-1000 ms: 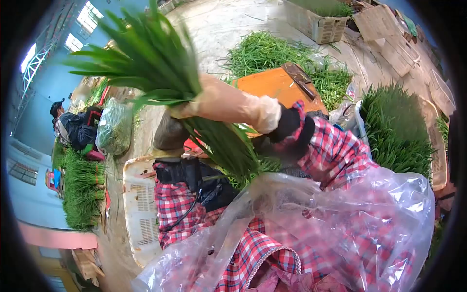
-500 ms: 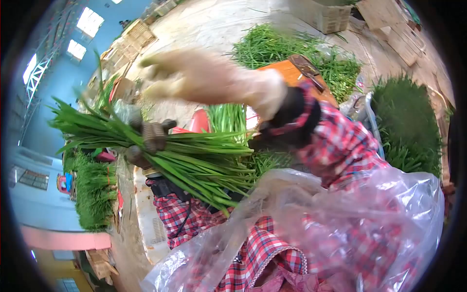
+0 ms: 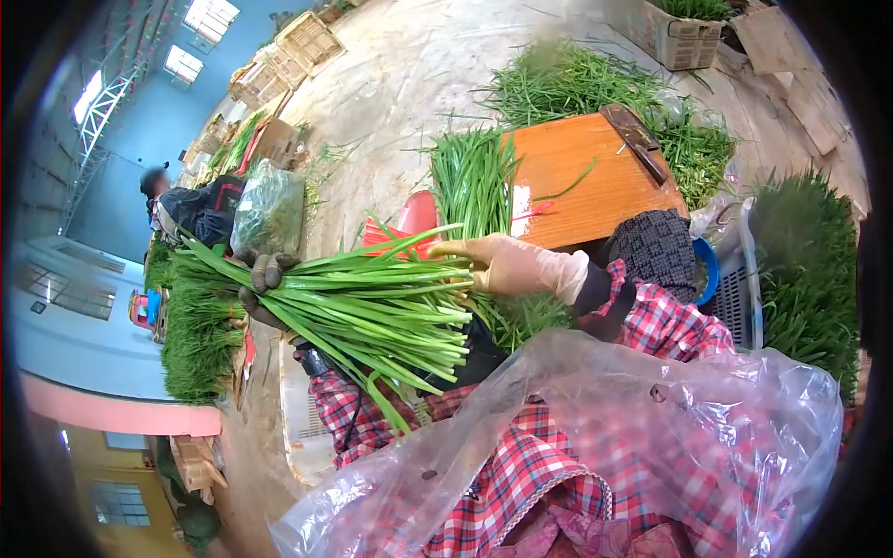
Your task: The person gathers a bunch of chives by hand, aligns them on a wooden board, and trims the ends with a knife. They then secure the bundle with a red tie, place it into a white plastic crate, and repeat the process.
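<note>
My left hand (image 3: 265,281), in a dark glove, is wrapped round a loose bunch of long flat green leaves, which look like garlic chives (image 3: 372,293). The bunch lies level across my front, with its pale cut ends to the right. My right hand (image 3: 530,267), in a pale thin glove, is at those ends, its fingers bent against the upper stalks. Its thumb is partly hidden. Just beyond, a neat bundle of chives (image 3: 476,181) rests beside an orange wooden board (image 3: 577,153). Red ties (image 3: 535,209) and a dark long-handled tool (image 3: 637,144) lie on the board.
Loose green trimmings (image 3: 577,84) are heaped behind the board. At right stand a grey plastic crate (image 3: 744,270) and dense upright greens (image 3: 805,270). Clear plastic sheeting (image 3: 651,418) covers my lap. Another person (image 3: 191,209) is at far left, near stacked crates (image 3: 302,46).
My right hand, blurred and raised above the bunch before, has come down and right to the stalk ends. The left hand still holds the bunch. The view has shifted, showing more of the board.
</note>
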